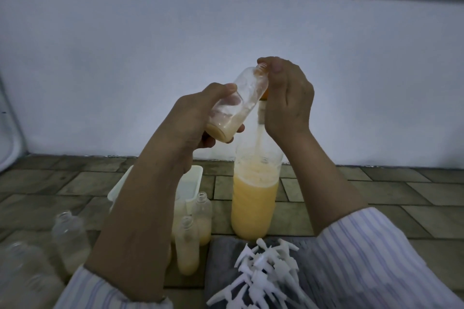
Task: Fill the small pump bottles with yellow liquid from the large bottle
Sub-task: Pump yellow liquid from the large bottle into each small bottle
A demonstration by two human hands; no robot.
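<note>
My left hand grips a small clear bottle, tilted with its mouth up and to the right. A little yellow liquid lies in its base. My right hand is curled over the top of the large bottle, right at the small bottle's mouth. A bit of orange pump head shows under the palm; the rest is hidden. The large bottle stands upright on the tiled floor, about half full of yellow liquid, with a tube running down inside.
Several small open bottles with some yellow liquid stand on the floor at left and under my left arm. Behind them is a white tub. A pile of white pump tops lies on a grey cloth. A wall is close behind.
</note>
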